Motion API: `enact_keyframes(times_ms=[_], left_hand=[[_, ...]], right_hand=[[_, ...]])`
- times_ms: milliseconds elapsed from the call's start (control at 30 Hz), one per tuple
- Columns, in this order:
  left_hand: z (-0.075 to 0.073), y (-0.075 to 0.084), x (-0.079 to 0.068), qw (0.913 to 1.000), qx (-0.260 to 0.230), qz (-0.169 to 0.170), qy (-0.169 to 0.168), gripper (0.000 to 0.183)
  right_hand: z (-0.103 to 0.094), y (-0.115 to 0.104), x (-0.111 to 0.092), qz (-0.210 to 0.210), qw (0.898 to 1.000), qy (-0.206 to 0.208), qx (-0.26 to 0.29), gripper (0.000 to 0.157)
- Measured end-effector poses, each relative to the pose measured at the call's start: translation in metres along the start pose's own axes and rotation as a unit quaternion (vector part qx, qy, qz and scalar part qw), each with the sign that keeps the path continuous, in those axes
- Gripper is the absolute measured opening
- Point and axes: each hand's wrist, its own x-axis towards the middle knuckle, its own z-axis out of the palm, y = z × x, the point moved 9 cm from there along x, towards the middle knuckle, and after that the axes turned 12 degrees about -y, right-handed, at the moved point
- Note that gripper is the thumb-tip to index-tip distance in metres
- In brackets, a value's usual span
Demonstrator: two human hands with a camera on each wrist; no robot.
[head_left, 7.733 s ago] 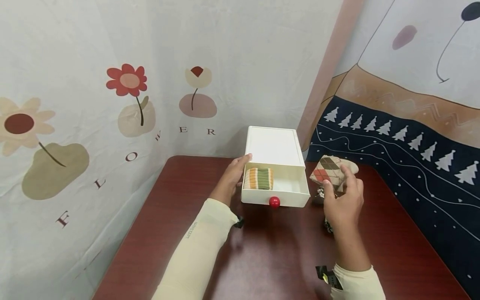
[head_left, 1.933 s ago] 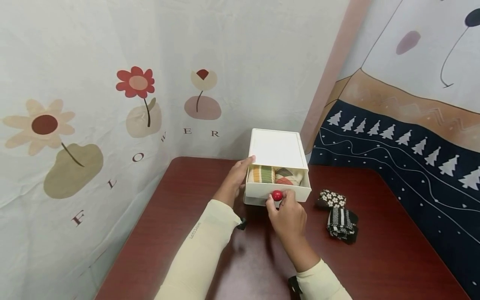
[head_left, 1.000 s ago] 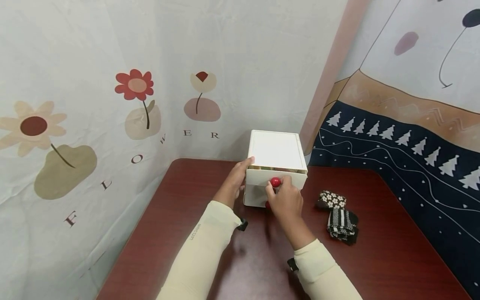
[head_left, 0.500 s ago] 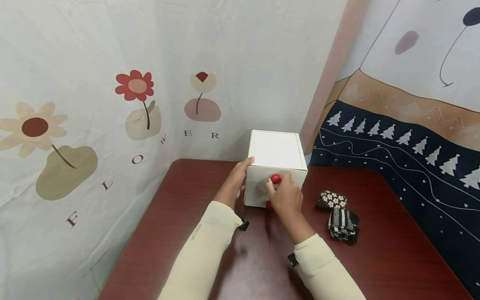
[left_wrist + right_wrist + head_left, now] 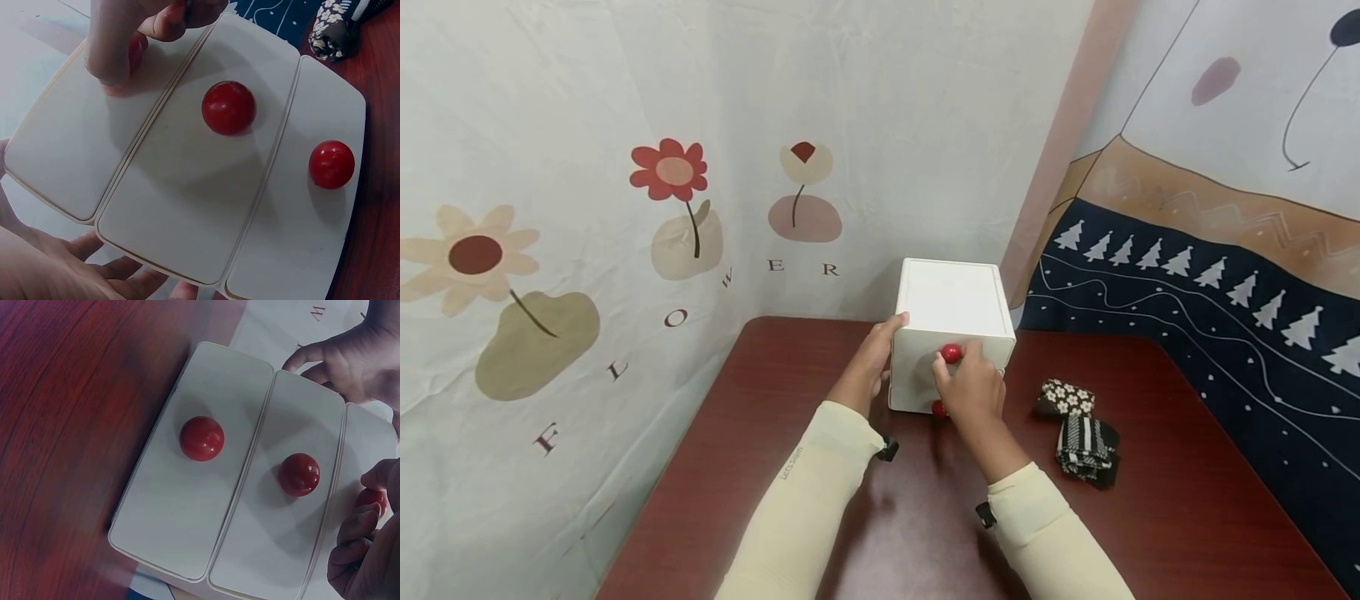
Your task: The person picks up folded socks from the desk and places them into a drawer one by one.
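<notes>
Now that top drawer sits flush ahead of R hand (pinching knob), closing's prob done; L hand, fingers spread, braces cabinet.

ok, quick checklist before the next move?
1. Top drawer fully in: ok, its front looks flush with the white box.
2. Right hand on the top knob: ok, pinching it; not ok if you need that hand free.
3. Left hand steadying the box: ok, placed against its left side, thumb at the top edge.
4. Middle drawer and bottom drawer shut: ok, both fronts look closed.
5. Floral bundle and striped bundle stowed: not ok, both lie on the table.
6. Drawer contents: cannot tell, fronts hide them.
</notes>
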Motion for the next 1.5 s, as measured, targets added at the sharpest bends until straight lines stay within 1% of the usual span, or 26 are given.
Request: enact_keyframes(times_ms=[200,400,600,667,833,1000,1133,1300,1500], left_hand=[[0.001,0.001,0.0,1.0,0.006,0.005,-0.006,0.074],[-0.001,0.002,0.0,0.9999,0.014,0.003,-0.003,0.082],[-0.002,0.005,-0.002,0.9999,0.011,0.007,-0.002,0.08],[-0.002,0.005,-0.001,0.9999,0.008,0.01,-0.003,0.078],[-0.003,0.003,0.001,0.9999,0.001,0.009,0.005,0.078],[-0.005,0.001,0.0,0.9998,-0.004,0.008,0.02,0.084],[-0.004,-0.001,-0.001,0.9997,0.003,0.007,0.024,0.085],[-0.005,-0.002,-0.001,0.9997,0.005,0.006,0.025,0.085],[-0.003,-0.001,-0.002,0.9996,-0.001,0.008,0.027,0.085]], right_hand=[[0.001,0.002,-0.003,0.002,1.0,0.001,0.012,0.039],[0.002,0.002,-0.007,-0.002,1.0,0.007,0.014,0.043],[0.011,0.008,-0.016,0.02,1.0,0.0,0.024,0.055],[0.014,0.011,-0.019,0.03,0.999,0.003,0.031,0.056],[0.023,0.02,-0.026,0.056,0.998,-0.001,0.034,0.047],[0.032,0.025,-0.025,0.061,0.998,-0.016,0.025,0.041],[0.036,0.028,-0.023,0.068,0.997,-0.031,0.015,0.038],[0.039,0.029,-0.021,0.063,0.997,-0.04,0.004,0.038],[0.039,0.027,-0.02,0.057,0.998,-0.036,0.0,0.039]])
